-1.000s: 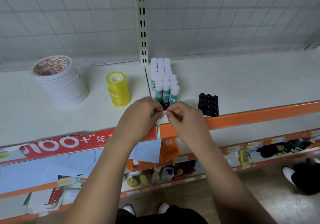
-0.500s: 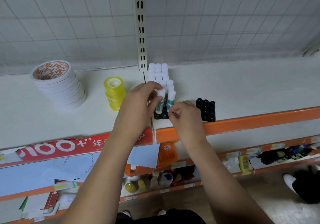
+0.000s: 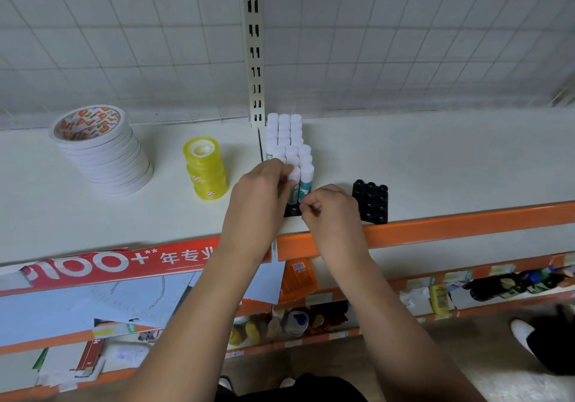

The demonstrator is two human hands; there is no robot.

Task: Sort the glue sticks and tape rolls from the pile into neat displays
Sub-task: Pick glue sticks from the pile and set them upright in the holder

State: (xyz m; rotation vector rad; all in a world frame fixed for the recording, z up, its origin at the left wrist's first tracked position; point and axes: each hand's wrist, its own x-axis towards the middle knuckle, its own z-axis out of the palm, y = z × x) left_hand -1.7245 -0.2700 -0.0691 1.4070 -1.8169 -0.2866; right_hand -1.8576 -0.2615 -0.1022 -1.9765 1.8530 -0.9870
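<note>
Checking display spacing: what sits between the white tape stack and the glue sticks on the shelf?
A stack of yellow tape rolls, standing upright and apart from both the white tape stack and the glue sticks. Seen in the head view.

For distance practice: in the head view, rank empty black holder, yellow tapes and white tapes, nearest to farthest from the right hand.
1. Empty black holder, right of the right hand.
2. Yellow tapes, left.
3. White tapes, far left.
</note>
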